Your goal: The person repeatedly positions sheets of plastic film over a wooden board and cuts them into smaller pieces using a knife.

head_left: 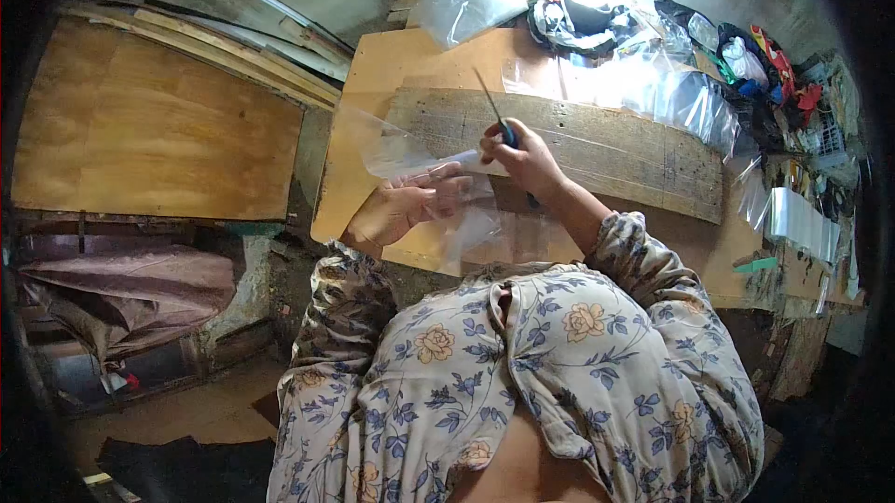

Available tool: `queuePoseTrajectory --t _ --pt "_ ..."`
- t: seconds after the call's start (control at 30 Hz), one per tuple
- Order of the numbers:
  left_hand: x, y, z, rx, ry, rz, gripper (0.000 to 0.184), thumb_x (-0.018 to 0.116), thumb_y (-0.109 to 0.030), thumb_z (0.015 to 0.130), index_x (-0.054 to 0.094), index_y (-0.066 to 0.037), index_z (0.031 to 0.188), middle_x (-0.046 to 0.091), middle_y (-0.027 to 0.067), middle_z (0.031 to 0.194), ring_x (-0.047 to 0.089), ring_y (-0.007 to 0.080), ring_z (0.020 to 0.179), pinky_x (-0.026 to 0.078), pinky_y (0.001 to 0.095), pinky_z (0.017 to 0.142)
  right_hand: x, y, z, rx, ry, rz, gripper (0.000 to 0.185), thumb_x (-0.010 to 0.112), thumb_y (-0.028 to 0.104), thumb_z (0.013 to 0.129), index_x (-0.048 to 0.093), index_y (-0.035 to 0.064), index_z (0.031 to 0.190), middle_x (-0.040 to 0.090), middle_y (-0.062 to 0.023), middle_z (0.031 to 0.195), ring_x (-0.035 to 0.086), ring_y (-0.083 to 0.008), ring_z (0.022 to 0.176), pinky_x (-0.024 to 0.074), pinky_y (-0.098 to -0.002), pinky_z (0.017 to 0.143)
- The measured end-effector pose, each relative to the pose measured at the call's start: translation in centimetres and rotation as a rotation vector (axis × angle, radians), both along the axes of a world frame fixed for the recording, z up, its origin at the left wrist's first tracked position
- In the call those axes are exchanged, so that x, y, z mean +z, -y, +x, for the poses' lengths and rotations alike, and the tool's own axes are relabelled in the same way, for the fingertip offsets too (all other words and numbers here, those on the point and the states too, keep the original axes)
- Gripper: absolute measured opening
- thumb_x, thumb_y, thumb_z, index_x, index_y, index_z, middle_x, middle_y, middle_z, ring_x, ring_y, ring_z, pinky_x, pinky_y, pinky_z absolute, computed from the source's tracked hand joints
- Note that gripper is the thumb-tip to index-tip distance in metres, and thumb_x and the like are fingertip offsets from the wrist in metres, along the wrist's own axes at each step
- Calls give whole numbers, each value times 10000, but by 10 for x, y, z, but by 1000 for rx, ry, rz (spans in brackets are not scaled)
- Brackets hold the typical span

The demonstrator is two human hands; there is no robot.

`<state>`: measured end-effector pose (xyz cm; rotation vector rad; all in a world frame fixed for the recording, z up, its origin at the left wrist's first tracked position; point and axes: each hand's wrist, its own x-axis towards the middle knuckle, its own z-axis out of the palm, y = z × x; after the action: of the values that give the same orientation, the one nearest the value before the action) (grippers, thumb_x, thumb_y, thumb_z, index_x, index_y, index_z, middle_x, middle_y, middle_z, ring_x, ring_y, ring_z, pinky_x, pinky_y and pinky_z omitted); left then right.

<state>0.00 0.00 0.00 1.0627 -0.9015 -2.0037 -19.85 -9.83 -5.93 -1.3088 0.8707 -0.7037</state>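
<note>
Closed around a blue-handled, thin-shafted tool [508,134], our right hand [527,158] sits just beside our left hand [396,210], which holds clear plastic film [481,214] between them. We seem mid-handling of the film; the next move calls for steadying it, tool kept clear.
</note>
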Motion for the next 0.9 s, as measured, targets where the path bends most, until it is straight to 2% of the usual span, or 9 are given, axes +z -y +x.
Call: queuePoseTrajectory --t 0.1,0.17,0.37,0.57,0.7,0.77,0.8,0.83,0.9 --pt "-3 0 -6 75 -107 60 523 482 -225 867 303 48 1275 492 173 1184 537 263 1019 447 334 852 10 -18 3 64 109 120 312 639 159 787 483 34 1027 550 -3 745 519 -77 682 440 -237 627" --pt "4 -1 -17 358 131 91 317 456 -165 885 493 40 1124 582 149 1026 592 214 895 477 290 774 -1 -23 12 65 239 119 319 657 83 761 480 32 1022 543 18 728 509 -56 659 430 -201 590" --pt "-10 -3 -23 527 492 -163 188 530 -154 863 617 13 860 625 86 822 606 143 713 483 258 683 -20 -32 15 2 369 75 348 663 -4 727 484 45 1021 551 -2 776 528 -70 698 455 -212 621" --pt "-23 -6 -14 528 494 -211 157 531 -133 858 577 15 834 617 88 765 610 144 668 482 231 645 -19 -35 8 9 399 167 317 639 -24 741 487 47 1009 568 -17 794 547 -78 722 467 -220 644" --pt "-12 -9 -13 558 502 -172 135 567 -128 833 589 5 833 600 115 891 600 155 766 459 234 692 -16 -33 9 -11 471 184 305 631 -16 755 474 38 1010 571 -18 805 555 -78 738 466 -214 656" --pt "-11 -12 -13 495 866 -574 106 611 -115 792 605 -18 833 537 138 1063 541 183 958 414 264 782 -11 -32 8 -35 476 205 304 629 -13 760 468 37 1013 572 -19 812 556 -79 742 466 -211 660" --pt "4 -11 -22 523 1136 -687 111 660 -127 720 643 -60 807 545 155 1062 489 222 1046 377 340 859 -9 -31 8 -57 477 207 302 631 -11 760 470 39 1011 568 -15 815 552 -78 742 463 -209 662" --pt "9 -8 -26 521 1137 -694 111 660 -127 720 643 -60 807 545 155 1062 489 222 1046 377 340 859 -7 -31 7 -79 478 209 300 633 -8 760 472 41 1008 563 -11 818 548 -76 743 460 -208 665" --pt "16 1 -28 621 1161 -1043 91 662 -136 721 636 -85 793 551 130 1083 463 250 1096 320 391 919 -6 -32 6 -94 527 246 291 633 -7 761 481 44 1004 561 -9 823 540 -72 738 454 -201 659"
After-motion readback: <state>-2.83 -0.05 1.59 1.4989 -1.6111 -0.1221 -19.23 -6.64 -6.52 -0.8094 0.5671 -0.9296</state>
